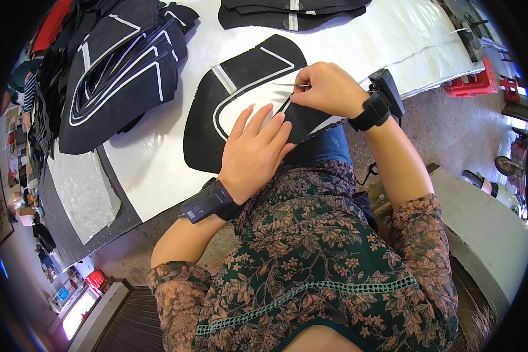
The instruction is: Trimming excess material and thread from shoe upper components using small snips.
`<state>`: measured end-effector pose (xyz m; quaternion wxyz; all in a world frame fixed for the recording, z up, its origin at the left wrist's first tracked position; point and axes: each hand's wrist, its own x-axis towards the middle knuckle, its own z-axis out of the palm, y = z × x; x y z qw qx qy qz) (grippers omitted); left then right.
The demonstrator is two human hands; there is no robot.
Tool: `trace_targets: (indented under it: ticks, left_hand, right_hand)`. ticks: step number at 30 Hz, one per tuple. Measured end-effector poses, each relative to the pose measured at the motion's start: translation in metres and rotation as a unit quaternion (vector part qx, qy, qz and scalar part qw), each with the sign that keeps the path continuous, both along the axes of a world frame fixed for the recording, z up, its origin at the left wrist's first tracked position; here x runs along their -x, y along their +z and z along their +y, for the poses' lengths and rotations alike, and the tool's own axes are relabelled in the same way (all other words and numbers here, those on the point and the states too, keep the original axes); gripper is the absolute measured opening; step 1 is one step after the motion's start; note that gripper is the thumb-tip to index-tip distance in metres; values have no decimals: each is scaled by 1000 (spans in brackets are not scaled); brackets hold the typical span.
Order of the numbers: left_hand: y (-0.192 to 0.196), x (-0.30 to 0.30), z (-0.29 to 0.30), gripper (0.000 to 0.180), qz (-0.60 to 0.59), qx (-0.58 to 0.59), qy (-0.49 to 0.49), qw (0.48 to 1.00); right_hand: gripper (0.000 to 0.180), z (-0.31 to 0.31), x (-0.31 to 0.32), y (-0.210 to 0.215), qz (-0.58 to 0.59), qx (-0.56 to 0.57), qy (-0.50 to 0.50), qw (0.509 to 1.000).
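Observation:
A black curved fabric piece point(217, 123) with white and grey stripes lies on the white-covered table point(158, 170) right in front of me. My left hand point(253, 146) lies flat on it, fingers spread and pressing it down. My right hand point(325, 88) sits at the piece's right edge, pinching a thin metal tool point(290, 85) that points left over the fabric. Both wrists carry black strapped devices.
A pile of similar black pieces with white outlines point(120, 70) lies at the left of the table. More black pieces point(290, 14) rest at the far edge. A red plastic crate point(472, 85) stands on the floor at right. A pale round block point(487, 229) is beside my right arm.

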<state>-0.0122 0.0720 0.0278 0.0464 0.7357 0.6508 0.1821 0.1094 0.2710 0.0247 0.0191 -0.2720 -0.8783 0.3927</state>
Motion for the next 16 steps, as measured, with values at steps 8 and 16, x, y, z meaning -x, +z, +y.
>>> trace_targets:
  ticks: [8, 16]
  left_hand:
    - [-2, 1, 9, 27, 5, 5, -1, 1000]
    - [-9, 8, 1, 31, -31, 19, -7, 999]
  right_hand:
    - [25, 10, -4, -2, 29, 16, 49, 998]
    - [24, 24, -5, 15, 18, 89, 63, 994]
